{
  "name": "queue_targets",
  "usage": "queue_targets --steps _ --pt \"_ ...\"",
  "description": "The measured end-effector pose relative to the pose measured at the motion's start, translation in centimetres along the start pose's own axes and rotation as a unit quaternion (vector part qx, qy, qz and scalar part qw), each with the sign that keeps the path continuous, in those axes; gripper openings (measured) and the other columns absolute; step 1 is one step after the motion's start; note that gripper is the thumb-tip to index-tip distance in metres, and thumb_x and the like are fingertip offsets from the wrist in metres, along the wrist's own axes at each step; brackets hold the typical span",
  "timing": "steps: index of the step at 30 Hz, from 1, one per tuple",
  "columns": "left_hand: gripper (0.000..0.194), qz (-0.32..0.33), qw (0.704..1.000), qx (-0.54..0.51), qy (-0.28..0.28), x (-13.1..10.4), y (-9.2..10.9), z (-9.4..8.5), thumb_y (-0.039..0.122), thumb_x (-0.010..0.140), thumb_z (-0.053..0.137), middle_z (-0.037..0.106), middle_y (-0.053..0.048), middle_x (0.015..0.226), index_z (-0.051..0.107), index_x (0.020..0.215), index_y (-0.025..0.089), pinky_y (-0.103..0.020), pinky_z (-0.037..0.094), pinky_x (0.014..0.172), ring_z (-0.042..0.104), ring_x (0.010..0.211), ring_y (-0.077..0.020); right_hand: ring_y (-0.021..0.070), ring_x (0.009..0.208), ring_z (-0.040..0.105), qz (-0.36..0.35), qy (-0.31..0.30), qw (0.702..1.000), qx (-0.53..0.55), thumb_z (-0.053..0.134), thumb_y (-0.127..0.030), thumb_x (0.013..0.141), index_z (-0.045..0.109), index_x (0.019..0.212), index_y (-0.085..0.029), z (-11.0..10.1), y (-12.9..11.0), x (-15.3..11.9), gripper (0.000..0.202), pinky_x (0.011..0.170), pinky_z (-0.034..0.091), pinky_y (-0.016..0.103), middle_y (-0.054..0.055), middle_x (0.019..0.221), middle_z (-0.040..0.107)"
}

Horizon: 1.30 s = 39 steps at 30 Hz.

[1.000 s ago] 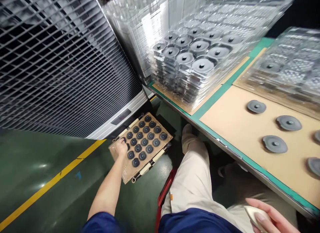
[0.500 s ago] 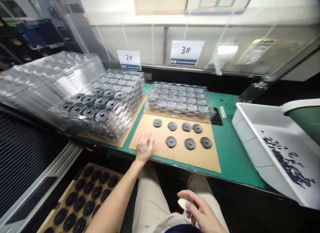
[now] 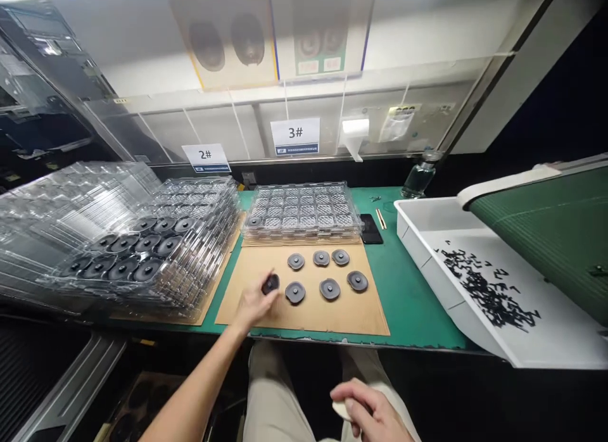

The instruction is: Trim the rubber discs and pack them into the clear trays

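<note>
My left hand point(image 3: 256, 301) pinches a dark round disc point(image 3: 270, 284) by its edge, over the left part of the brown cardboard sheet point(image 3: 332, 320). To its right, several grey discs with small centre knobs lie in two rough rows, the nearest being a front-row disc point(image 3: 295, 292). My right hand point(image 3: 368, 409) is over my lap, below the table edge, with its fingers closed round a small cream-coloured piece point(image 3: 342, 410). Much of that piece is hidden by the fingers.
Behind the cardboard stands a clear compartment tray stack point(image 3: 304, 209). Taller clear trays holding discs point(image 3: 147, 242) are at left. A phone point(image 3: 371, 229) and a white bin of small black pieces point(image 3: 427, 265) are at right, beside a green belt point(image 3: 546, 227).
The view has swung to the right. My left hand has moved up onto the cardboard and now has a disc between its fingers. A disc has left the back row's left end.
</note>
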<state>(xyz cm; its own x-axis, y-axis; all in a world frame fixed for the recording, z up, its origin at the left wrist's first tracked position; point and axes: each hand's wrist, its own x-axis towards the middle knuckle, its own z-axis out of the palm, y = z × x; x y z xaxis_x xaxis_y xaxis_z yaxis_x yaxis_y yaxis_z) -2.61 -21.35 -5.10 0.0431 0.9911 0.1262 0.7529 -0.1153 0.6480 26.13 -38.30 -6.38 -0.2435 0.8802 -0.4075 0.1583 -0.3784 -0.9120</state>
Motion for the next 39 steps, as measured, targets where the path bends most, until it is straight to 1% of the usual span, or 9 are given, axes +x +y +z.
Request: queue_targets --steps 5,9,16,22,26,30,34,36,39 --pt "0.071 0.084 0.980 -0.135 -0.121 -14.7 5.8 2.0 0.025 0.086 0.076 0.065 -0.009 0.136 0.049 0.151 0.034 -0.039 0.054 0.104 0.063 0.123 -0.0254 0.0143 0.067 0.053 -0.085 -0.079 0.992 -0.041 0.050 -0.065 0.098 0.068 0.079 -0.019 1.4 -1.8 1.3 0.053 0.058 0.042 0.025 0.001 0.079 0.057" --pt "0.075 0.061 0.985 -0.128 -0.094 -19.2 7.5 0.7 0.028 0.090 0.074 0.063 -0.010 0.137 0.040 0.156 0.037 -0.041 0.053 0.104 0.061 0.124 -0.0267 0.0144 0.071 0.049 -0.093 -0.123 0.988 -0.012 0.058 -0.065 0.095 0.060 0.069 -0.018 3.2 -2.2 1.5 0.054 0.066 0.040 0.026 0.001 0.074 0.055" --pt "0.073 -0.005 0.978 -0.198 -0.066 -21.1 8.3 -0.5 0.027 0.086 0.079 0.060 -0.011 0.143 0.049 0.152 0.037 -0.047 0.049 0.112 0.058 0.132 -0.0304 0.0080 0.047 0.037 0.029 -0.219 0.969 0.112 0.060 -0.081 0.083 0.048 0.072 -0.021 4.8 -2.4 1.0 0.062 0.043 0.031 0.021 -0.007 0.057 0.044" --pt "0.078 -0.171 0.820 -0.542 -0.071 -21.3 9.1 1.3 0.046 0.077 0.086 0.058 -0.015 0.150 0.056 0.147 0.028 -0.047 0.049 0.113 0.054 0.138 -0.0352 0.0063 0.048 0.038 0.055 -0.206 0.965 0.154 0.067 -0.075 0.082 0.049 0.074 -0.020 3.4 -4.3 0.3 0.058 0.043 0.036 0.018 -0.007 0.062 0.043" --pt "0.074 -0.143 0.807 -0.572 -0.032 -21.2 9.7 1.7 0.037 0.072 0.092 0.062 -0.014 0.146 0.063 0.140 0.028 -0.041 0.050 0.112 0.056 0.137 -0.0339 0.0066 0.045 0.035 0.057 -0.236 0.959 0.145 0.065 -0.074 0.086 0.050 0.075 -0.020 2.7 -4.9 0.2 0.057 0.039 0.037 0.019 -0.008 0.060 0.040" --pt "0.066 -0.122 0.827 -0.548 0.028 -21.4 10.1 1.5 0.026 0.078 0.087 0.064 -0.013 0.144 0.063 0.140 0.028 -0.037 0.048 0.114 0.058 0.136 -0.0306 0.0127 0.067 0.055 -0.153 -0.105 0.983 -0.001 0.052 -0.045 0.105 0.066 0.096 -0.018 2.1 -6.0 0.3 0.032 0.060 0.052 0.025 0.001 0.081 0.058" --pt "0.063 -0.128 0.813 -0.567 0.046 -21.2 10.5 1.1 0.026 0.081 0.084 0.062 -0.013 0.146 0.063 0.140 0.027 -0.039 0.049 0.113 0.056 0.137 -0.0322 0.0175 0.102 0.062 -0.428 0.016 0.895 -0.126 0.049 -0.012 0.105 0.044 0.151 -0.019 1.9 -7.3 -0.2 0.047 0.092 0.053 0.032 0.008 0.111 0.067" --pt "0.062 -0.128 0.806 -0.575 0.058 -21.1 10.8 0.9 0.027 0.080 0.085 0.063 -0.013 0.145 0.064 0.139 0.027 -0.039 0.050 0.113 0.056 0.137 -0.0323 0.0184 0.100 0.062 -0.465 0.015 0.871 -0.160 0.052 -0.007 0.102 0.045 0.147 -0.016 2.0 -7.8 -1.0 0.047 0.089 0.052 0.032 0.009 0.111 0.068" --pt "0.059 -0.131 0.799 -0.581 0.081 -20.9 11.2 0.9 0.026 0.080 0.085 0.064 -0.011 0.142 0.066 0.136 0.028 -0.037 0.049 0.112 0.057 0.136 -0.0304 0.0185 0.085 0.058 -0.410 -0.015 0.893 -0.184 0.049 -0.009 0.103 0.059 0.116 -0.017 2.4 -8.4 -2.3 0.018 0.076 0.049 0.032 0.008 0.097 0.063"
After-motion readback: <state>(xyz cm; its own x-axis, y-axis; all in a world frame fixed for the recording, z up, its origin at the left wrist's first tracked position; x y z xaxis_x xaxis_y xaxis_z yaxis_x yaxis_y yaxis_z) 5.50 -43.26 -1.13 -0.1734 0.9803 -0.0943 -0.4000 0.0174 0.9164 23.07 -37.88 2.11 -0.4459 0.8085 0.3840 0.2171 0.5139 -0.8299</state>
